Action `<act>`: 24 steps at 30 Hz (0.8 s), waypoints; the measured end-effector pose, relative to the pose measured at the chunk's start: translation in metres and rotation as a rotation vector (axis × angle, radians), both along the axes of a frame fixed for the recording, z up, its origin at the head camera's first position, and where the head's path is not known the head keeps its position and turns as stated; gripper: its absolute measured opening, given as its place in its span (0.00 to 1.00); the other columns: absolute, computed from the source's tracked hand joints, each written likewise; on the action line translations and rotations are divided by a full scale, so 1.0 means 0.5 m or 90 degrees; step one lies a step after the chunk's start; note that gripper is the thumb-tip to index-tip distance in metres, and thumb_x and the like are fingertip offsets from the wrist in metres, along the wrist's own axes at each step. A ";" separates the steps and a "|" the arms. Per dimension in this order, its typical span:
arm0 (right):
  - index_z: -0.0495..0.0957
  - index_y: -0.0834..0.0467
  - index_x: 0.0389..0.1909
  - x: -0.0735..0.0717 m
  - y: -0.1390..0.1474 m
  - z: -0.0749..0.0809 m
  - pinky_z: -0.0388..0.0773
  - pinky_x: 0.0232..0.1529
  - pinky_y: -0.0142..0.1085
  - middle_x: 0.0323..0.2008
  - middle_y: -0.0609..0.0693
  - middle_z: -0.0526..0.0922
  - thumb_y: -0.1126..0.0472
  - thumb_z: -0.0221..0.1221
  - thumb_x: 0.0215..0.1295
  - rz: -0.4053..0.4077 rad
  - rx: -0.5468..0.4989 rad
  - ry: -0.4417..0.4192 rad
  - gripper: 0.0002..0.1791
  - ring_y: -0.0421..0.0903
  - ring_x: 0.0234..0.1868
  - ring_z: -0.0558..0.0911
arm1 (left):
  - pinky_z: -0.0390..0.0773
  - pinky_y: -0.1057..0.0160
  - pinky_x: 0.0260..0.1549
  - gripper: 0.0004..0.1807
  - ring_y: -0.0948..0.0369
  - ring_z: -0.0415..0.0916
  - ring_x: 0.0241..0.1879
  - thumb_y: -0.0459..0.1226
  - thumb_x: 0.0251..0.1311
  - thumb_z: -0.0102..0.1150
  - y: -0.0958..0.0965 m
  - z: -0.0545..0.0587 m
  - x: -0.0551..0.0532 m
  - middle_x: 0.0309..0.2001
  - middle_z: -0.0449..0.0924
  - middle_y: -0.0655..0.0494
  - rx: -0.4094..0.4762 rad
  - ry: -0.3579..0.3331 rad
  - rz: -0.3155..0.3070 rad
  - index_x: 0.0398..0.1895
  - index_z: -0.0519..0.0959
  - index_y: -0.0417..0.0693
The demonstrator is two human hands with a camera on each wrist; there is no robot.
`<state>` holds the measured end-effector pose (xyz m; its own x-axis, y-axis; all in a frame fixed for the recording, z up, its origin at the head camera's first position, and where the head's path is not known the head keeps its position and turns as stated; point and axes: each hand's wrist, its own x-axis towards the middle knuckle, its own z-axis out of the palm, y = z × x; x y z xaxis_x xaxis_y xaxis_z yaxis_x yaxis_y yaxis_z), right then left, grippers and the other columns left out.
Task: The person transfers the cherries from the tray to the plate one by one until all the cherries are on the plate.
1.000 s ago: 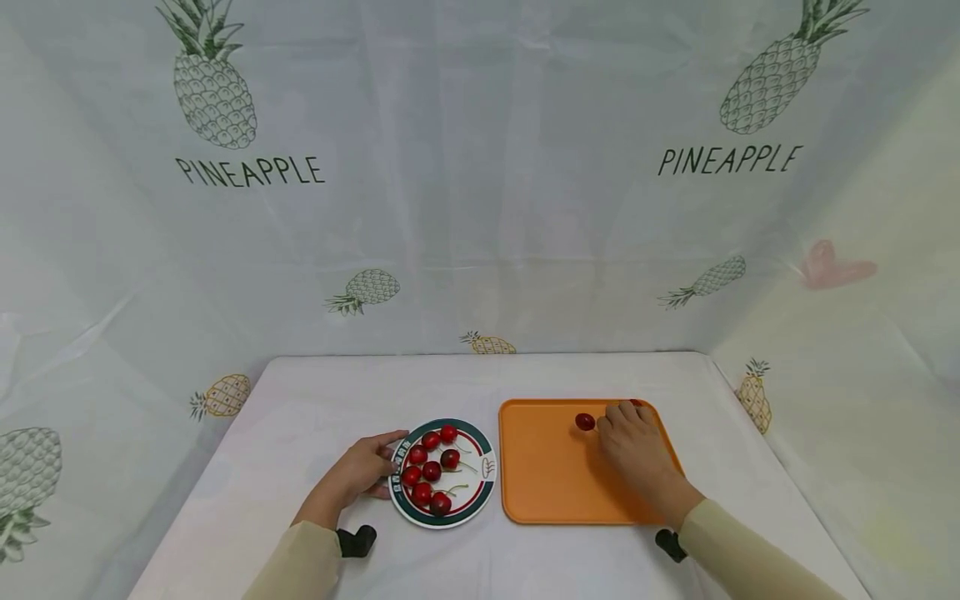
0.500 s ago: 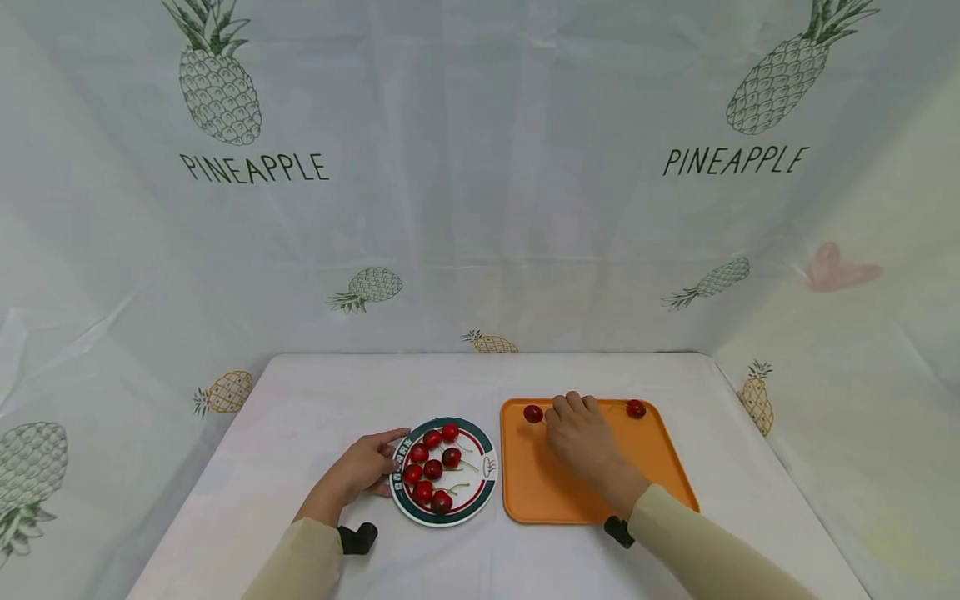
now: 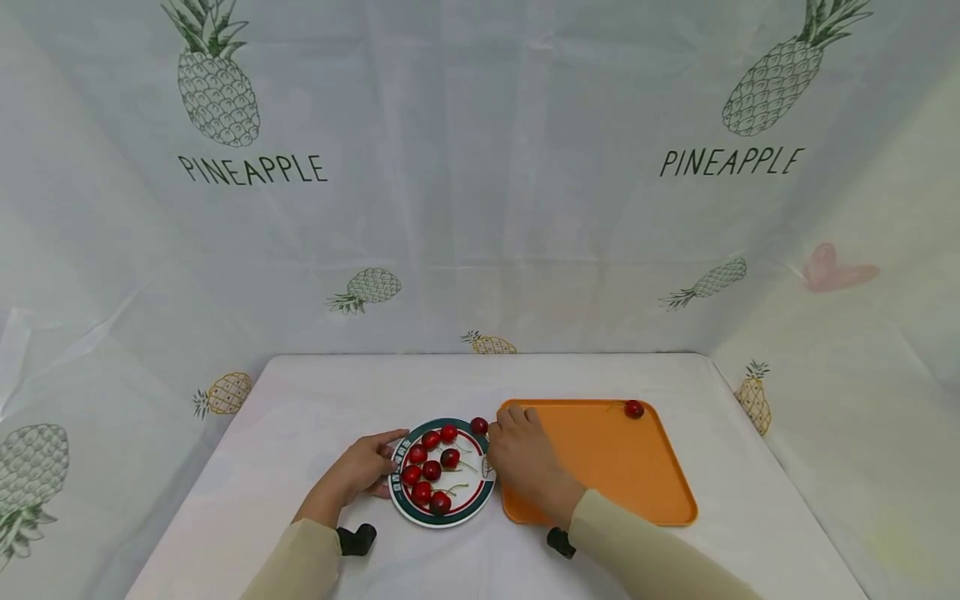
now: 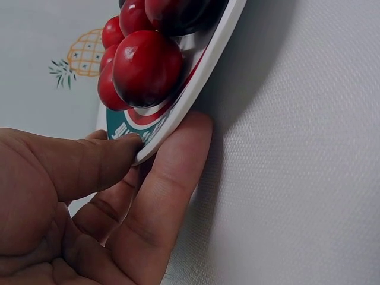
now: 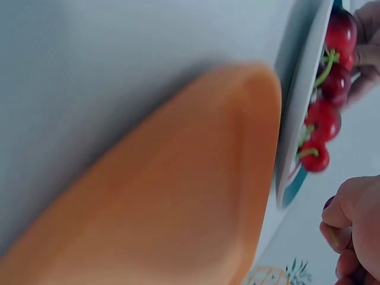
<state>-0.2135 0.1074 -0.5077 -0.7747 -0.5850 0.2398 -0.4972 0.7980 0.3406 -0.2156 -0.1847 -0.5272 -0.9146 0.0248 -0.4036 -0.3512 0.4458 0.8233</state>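
My left hand (image 3: pixel 362 465) grips the left rim of a round plate (image 3: pixel 438 522) with a green band. In the left wrist view the thumb lies on top of the rim and the fingers (image 4: pixel 172 172) are beneath it. Several red cherries (image 3: pixel 431 471), some with green stems, sit on the plate. My right hand (image 3: pixel 528 458) pinches a dark cherry (image 3: pixel 478 426) by its stem, at the plate's upper right edge. That hand overlaps the left end of an orange tray (image 3: pixel 607 467). The right wrist view shows the curled fingers at the right edge.
One more cherry (image 3: pixel 633 409) with a stem lies in the tray's far right corner. Plate and tray stand side by side on a white-covered table (image 3: pixel 360 383). A pineapple-print cloth (image 3: pixel 480 208) hangs behind and at both sides.
My right hand has moved left from the tray's far right part to the plate's edge, carrying the cherry by its stem. The left hand and the plate have stayed in place.
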 end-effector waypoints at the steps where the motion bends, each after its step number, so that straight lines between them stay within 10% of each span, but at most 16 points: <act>1: 0.86 0.59 0.41 0.001 -0.008 -0.003 0.66 0.40 0.40 0.33 0.51 0.76 0.48 0.77 0.58 -0.001 0.008 -0.004 0.20 0.50 0.40 0.67 | 0.89 0.59 0.31 0.35 0.54 0.82 0.35 0.24 0.66 0.62 0.000 -0.001 0.000 0.52 0.72 0.40 0.003 0.000 0.001 0.76 0.74 0.53; 24: 0.85 0.60 0.47 0.006 -0.076 -0.041 0.69 0.44 0.40 0.34 0.51 0.75 0.45 0.70 0.66 -0.066 0.030 -0.037 0.22 0.49 0.40 0.68 | 0.89 0.58 0.30 0.35 0.54 0.82 0.35 0.24 0.65 0.62 -0.001 -0.006 0.000 0.53 0.74 0.40 0.011 0.005 -0.001 0.76 0.73 0.53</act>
<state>-0.2107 0.0693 -0.5282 -0.8438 -0.5101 0.1668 -0.4322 0.8302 0.3522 -0.2157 -0.1851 -0.5301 -0.9174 0.0340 -0.3965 -0.3443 0.4319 0.8336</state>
